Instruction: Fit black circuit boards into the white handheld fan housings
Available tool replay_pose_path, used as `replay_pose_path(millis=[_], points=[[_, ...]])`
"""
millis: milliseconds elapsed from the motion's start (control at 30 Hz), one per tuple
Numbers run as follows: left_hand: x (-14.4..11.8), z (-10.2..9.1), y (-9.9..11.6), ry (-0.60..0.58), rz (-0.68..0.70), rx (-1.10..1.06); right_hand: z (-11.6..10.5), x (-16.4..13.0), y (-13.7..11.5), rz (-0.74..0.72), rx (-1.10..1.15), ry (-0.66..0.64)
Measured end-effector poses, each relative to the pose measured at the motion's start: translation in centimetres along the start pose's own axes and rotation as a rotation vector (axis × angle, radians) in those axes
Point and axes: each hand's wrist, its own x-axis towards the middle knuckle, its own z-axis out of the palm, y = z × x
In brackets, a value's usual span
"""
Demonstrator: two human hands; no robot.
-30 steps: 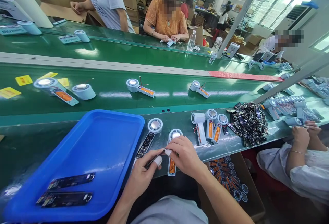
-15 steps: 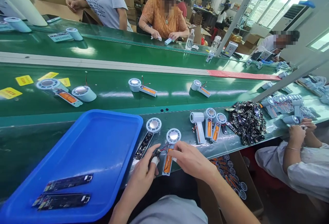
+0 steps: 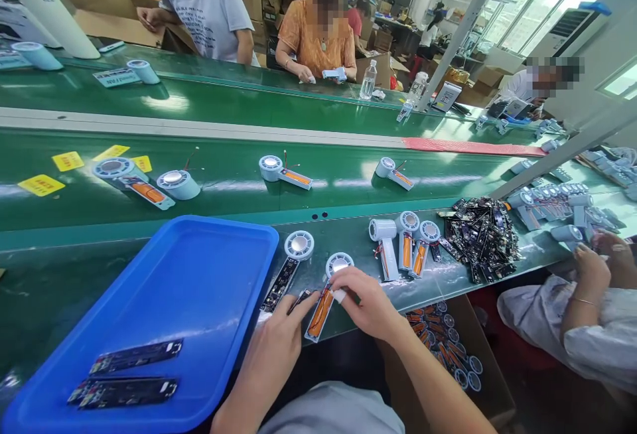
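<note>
The long green belt [image 3: 149, 202] runs across the whole bench, carrying a few half-built fans [image 3: 283, 172] past the seated workers, and nearer the person a big blue tray [image 3: 199, 275] sits tilted on the bench edge with two dark circuit boards [image 3: 132, 358] lying flat in its near corner. To the right lies a heap of spare boards [image 3: 480, 235] beside three more fans [image 3: 405, 245], well apart from the hands; a co-worker's hands [image 3: 594, 265] work at the far right. The fan in hand [image 3: 326, 294] lies on the bench edge just right of the tray, round head away from the person, orange battery facing up in its open handle. The right hand [image 3: 365, 301] is closed lightly on the fan near the head, taped fingertip pressing it down, while the left hand [image 3: 281, 341] pinches a small dark board [image 3: 298, 301] at the handle's left side — its red wires look to run toward the fan. The step seems to be seating that board, so it would go best with the fan pinned flat, the board kept level and the thin wires clear of the battery — no tugging on them. Another fan with a board [image 3: 291, 265] lies just beyond, untouched.
</note>
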Motion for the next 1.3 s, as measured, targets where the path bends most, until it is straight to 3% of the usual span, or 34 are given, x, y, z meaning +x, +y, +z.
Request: replay_pose_path(millis=[100, 233, 433, 633, 767, 900, 1067, 1167, 1300], points=[[-0.2, -0.2, 0.5, -0.046, 0.014, 0.219, 1.1, 0.0, 0.1, 0.081, 0.023, 0.113], [-0.1, -0.3, 0.7, -0.061, 0.048, 0.238, 1.5, 0.1, -0.3, 0.128, 0.02, 0.133], [0.0, -0.3, 0.7, 0.045, 0.039, -0.105, 1.0, 0.9, -1.6, 0.232, 0.087, 0.08], [0.0, -0.4, 1.2, 0.08, -0.231, -0.465, 1.3, 1.4, -1.9, 0.316, 0.202, 0.095], [0.1, -0.6, 1.6, 0.102, -0.297, -0.591, 1.8, 1.1, -1.7, 0.233, 0.047, 0.087], [0.1, -0.6, 1.9, 0.181, -0.243, -0.571, 2.5, 0.9, -1.4, 0.104, -0.179, 0.09], [-0.4, 0.3, 2.0, 0.337, -0.073, -0.394, 3.3, 0.8, -1.6, 0.077, -0.396, 0.077], [-0.6, 0.9, 1.7, 0.409, 0.022, -0.326, 3.3, 0.9, -1.5, 0.038, -0.397, 0.062], [-0.3, 0.3, 0.6, 0.324, 0.014, -0.398, 2.2, 1.3, -0.7, 0.026, -0.232, -0.009]])
